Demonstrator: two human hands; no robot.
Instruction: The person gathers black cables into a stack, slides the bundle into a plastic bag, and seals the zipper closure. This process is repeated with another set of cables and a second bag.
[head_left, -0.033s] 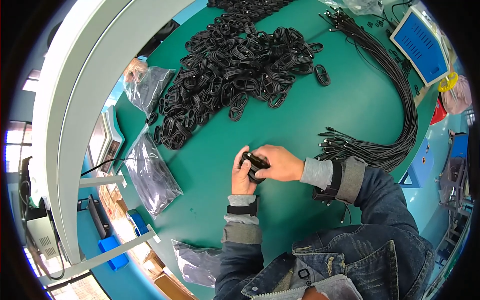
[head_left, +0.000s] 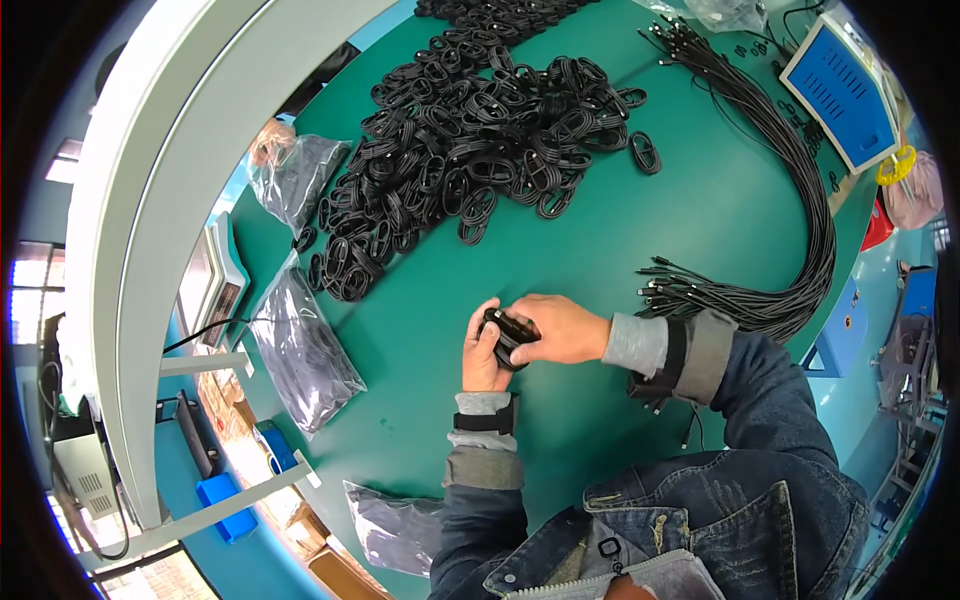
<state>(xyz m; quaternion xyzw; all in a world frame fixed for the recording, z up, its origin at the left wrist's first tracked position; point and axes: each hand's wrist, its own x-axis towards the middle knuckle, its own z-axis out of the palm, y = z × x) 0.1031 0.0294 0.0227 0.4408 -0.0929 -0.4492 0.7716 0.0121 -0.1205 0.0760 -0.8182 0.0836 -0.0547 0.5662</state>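
Both my hands meet above the green table, around one small coil of black cable (head_left: 510,338). My left hand (head_left: 483,358) grips the coil from the left, thumb and fingers wrapped about it. From the right, my right hand (head_left: 565,328) pinches the same coil, its fingers bent over the top and its thumb along the lower side. The fingers cover part of the coil, so its ends are hard to make out. To the right of my right hand lies a long bundle of uncoiled black cables (head_left: 815,240), curved, with metal plugs at its ends.
A large heap of coiled black cables (head_left: 490,120) covers the table's far part, with one loose coil (head_left: 645,152) beside it. Clear plastic bags of dark contents (head_left: 305,345) lie along the left edge. A blue-and-white box (head_left: 842,92) stands far right. A white curved beam (head_left: 130,200) arches at left.
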